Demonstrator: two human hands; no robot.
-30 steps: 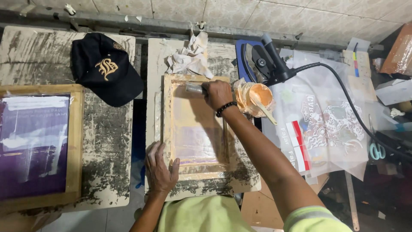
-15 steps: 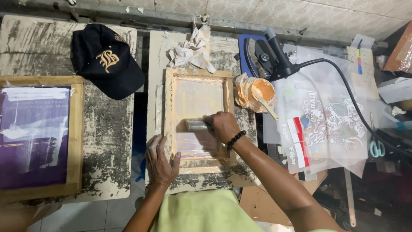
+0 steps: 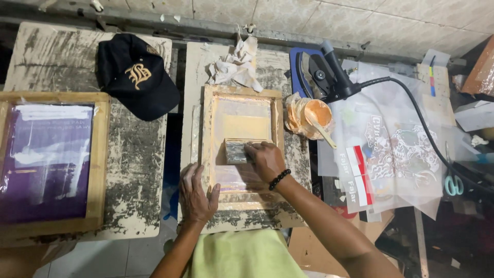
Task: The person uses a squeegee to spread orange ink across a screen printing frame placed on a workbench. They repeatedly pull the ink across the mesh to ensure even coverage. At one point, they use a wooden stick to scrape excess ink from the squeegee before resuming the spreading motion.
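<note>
A small wooden printing screen frame [image 3: 207, 123] lies on a paint-stained board, its mesh smeared with pale orange ink. My right hand [image 3: 265, 159], with a black bead bracelet at the wrist, grips a squeegee [image 3: 235, 152] that rests across the mesh about halfway down. My left hand [image 3: 196, 195] lies flat on the frame's near left corner, fingers spread. A cup of orange ink [image 3: 315, 114] with a stick in it stands just right of the frame.
A black cap [image 3: 135, 77] lies on the left board. A larger wooden screen with purple mesh [image 3: 46, 159] sits at far left. Crumpled rags [image 3: 234, 64] lie behind the frame. An iron [image 3: 319, 72] with black cord, printed transparent sheets [image 3: 396, 149] and scissors [image 3: 453, 183] lie at right.
My right hand has pulled the squeegee from the far end of the screen down toward me to mid-screen. My left hand has stayed on the frame's near corner.
</note>
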